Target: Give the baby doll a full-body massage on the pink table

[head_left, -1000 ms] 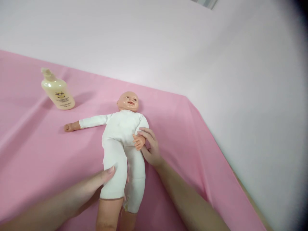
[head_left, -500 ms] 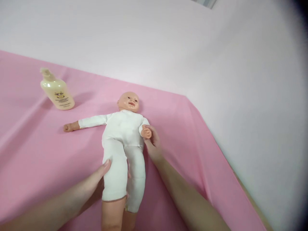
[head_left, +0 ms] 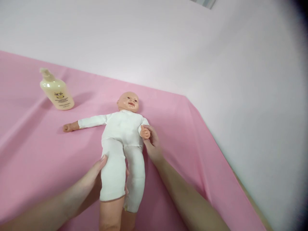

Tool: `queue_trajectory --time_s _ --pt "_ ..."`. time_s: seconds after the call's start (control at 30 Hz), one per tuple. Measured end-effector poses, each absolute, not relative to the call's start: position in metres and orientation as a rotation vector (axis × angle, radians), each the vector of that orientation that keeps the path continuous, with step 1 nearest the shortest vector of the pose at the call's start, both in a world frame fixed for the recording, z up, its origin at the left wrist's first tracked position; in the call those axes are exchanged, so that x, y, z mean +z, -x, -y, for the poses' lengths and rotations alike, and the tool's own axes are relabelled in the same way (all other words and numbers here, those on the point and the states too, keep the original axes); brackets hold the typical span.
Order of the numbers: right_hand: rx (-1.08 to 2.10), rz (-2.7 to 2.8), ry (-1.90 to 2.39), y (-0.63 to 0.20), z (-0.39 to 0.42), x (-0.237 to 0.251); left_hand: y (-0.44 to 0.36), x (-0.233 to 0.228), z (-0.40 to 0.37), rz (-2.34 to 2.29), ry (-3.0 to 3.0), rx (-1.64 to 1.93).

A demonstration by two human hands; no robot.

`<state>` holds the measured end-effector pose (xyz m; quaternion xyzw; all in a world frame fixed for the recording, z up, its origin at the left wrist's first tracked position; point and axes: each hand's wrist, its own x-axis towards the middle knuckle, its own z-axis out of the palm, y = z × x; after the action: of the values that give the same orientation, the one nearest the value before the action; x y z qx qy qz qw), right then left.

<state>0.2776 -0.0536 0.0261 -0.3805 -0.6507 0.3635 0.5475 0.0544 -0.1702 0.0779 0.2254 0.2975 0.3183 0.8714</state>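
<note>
A baby doll point(head_left: 123, 128) with a white cloth body lies on its back, its bald head toward the far edge. My left hand point(head_left: 99, 166) is wrapped round the doll's leg on the left. Its thumb rests on the outer side, and fingertips show between the two legs; the rest of the hand is behind the leg. My right hand point(head_left: 154, 144) grips the doll's arm on the right near its small hand point(head_left: 145, 132), thumb and fingers closed round it. The doll's other arm point(head_left: 92, 121) stretches out to the left. Its feet are out of view.
A pale yellow pump bottle point(head_left: 59, 94) with a printed label stands left of the doll's head. Under everything is a pink cloth point(head_left: 175, 128) with folds, reaching the table's edge. Beyond it is a pale surface point(head_left: 240, 80).
The doll's leg in my left hand has shifted slightly left, and the thumb sits a little higher. The doll's hand in my right hand has moved slightly left.
</note>
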Motion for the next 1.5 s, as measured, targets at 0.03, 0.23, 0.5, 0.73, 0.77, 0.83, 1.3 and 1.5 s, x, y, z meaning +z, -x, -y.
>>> queue_trajectory --time_s 0.03,0.23,0.5,0.73,0.77,0.83,1.3,1.5 --pt "0.861 1.542 0.899 -0.278 0.053 0.026 -0.054 0.079 0.171 -0.62 -0.471 0.672" --pt "0.858 1.543 0.893 -0.279 0.053 0.024 -0.054 0.084 0.173 -0.649 -0.403 0.691" --pt "0.865 1.533 0.89 -0.278 0.052 0.022 -0.055 0.084 0.172 -0.71 -0.47 0.664" --pt "0.866 1.531 0.9 -0.279 0.052 0.022 -0.056 0.086 0.171 -0.73 -0.522 0.644" --pt "0.864 1.531 0.904 -0.279 0.052 0.022 -0.056 0.086 0.171 -0.734 -0.516 0.634" --pt "0.862 1.528 0.914 -0.279 0.051 0.022 -0.056 0.087 0.172 -0.739 -0.501 0.617" --pt "0.879 1.565 0.922 -0.279 0.053 0.024 -0.058 0.096 0.173 -0.769 -0.426 0.651" --pt "0.891 1.561 0.898 -0.278 0.053 0.023 -0.058 0.091 0.174 -0.769 -0.446 0.652"
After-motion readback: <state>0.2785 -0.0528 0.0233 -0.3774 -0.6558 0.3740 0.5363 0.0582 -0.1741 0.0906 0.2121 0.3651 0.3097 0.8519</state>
